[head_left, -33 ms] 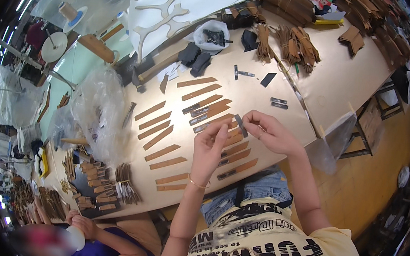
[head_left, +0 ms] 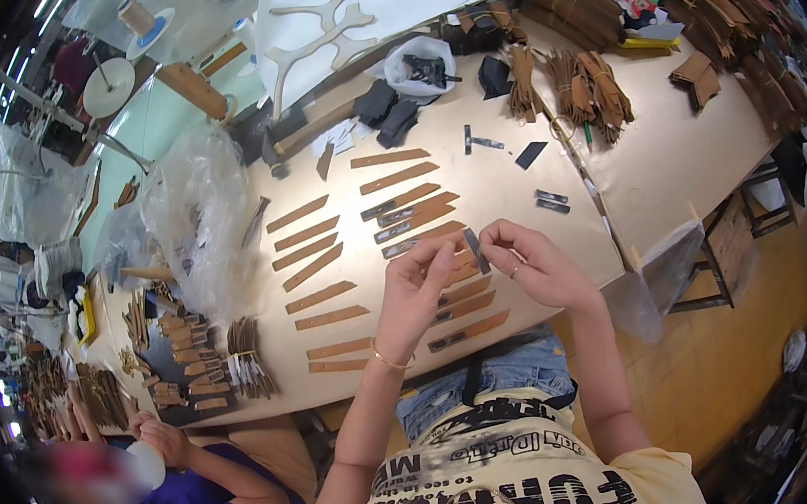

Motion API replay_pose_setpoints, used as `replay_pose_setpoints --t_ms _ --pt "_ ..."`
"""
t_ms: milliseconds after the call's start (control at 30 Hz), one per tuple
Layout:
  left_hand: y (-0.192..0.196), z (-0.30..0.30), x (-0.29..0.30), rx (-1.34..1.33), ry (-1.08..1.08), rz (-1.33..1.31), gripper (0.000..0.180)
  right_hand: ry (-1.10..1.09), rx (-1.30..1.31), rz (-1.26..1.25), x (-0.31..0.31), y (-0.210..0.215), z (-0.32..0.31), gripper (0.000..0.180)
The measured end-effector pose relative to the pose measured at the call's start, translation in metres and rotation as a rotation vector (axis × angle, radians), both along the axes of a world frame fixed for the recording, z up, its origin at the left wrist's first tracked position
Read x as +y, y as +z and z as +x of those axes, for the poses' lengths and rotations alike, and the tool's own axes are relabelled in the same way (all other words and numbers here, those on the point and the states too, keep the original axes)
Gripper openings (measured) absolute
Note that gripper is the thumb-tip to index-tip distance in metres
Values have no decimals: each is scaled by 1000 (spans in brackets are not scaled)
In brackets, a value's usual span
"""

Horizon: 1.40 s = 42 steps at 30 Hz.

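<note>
A short dark grey strip (head_left: pixel 476 251) is held above the table, between the fingertips of both hands. My left hand (head_left: pixel 418 281) is closed with thumb and fingertips pinched at the strip's left side. My right hand (head_left: pixel 541 269), wearing a ring, pinches close to its upper right edge. Beneath the hands lie tan leather strips with slanted ends, several bearing dark strips, such as the leather strip (head_left: pixel 470 332) at the near right. Bare leather strips (head_left: pixel 318 317) are spread out in rows on the left. My hands partly hide the middle row.
Loose dark strips (head_left: pixel 551 202) and a black patch (head_left: pixel 531 155) lie beyond my right hand. Bundled brown leather pieces (head_left: pixel 593 90) and a white bag (head_left: pixel 421 67) sit farther back. Clear plastic (head_left: pixel 192 220) covers the left side. A co-worker's hands (head_left: pixel 163 438) are at the lower left.
The dark grey strip has turned slightly, its lower end shifting right. My hands stay almost in place, both still pinched around it.
</note>
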<state>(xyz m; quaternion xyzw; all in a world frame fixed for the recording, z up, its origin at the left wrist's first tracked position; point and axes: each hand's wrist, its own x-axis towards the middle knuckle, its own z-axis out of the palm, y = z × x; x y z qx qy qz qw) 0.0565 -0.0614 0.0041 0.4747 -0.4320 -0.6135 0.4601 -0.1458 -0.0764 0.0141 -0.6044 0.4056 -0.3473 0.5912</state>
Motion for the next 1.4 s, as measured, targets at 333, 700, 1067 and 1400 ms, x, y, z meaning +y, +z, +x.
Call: replay_pose_setpoints --t_ms 333,700,1067,1400 --pt "4 -13 13 -343 204 -397 14 -303 243 -157 25 24 19 16" --pt "-4 -31 26 -549 138 -722 23 -376 390 -328 53 19 22 13" --pt "-4 -37 31 -549 132 -657 24 -355 426 -356 50 19 14 10" --pt "-5 -42 26 -636 116 -719 24 -343 486 -434 49 17 9 11"
